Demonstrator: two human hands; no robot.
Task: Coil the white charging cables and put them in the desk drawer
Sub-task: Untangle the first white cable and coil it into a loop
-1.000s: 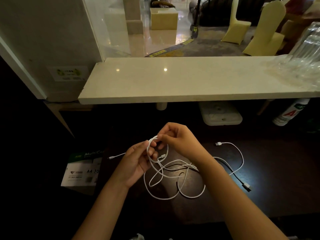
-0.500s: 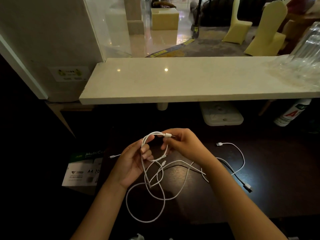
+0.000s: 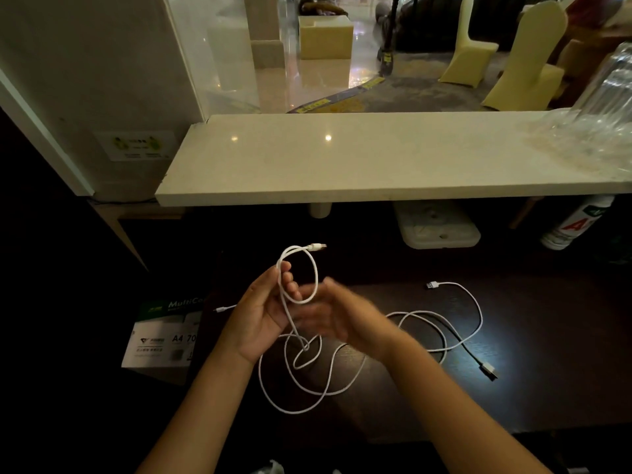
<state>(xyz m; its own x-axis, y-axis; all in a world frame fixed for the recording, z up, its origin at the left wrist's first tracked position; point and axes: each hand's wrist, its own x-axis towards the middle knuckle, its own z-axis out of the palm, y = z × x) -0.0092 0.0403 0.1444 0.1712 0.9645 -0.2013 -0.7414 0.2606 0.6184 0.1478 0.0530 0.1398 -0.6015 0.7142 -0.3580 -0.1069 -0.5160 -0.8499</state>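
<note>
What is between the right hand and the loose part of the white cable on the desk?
Nothing visible. The right hand, blurred, is just above the loose white cable on the dark desk. The left hand holds the first loop, beside it, not in the way. No drawer is in view.

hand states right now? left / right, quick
Left hand: holding a loop of the white cable between thumb and fingers.
Right hand: motion-blurred; cannot tell whether it grips anything.
</note>
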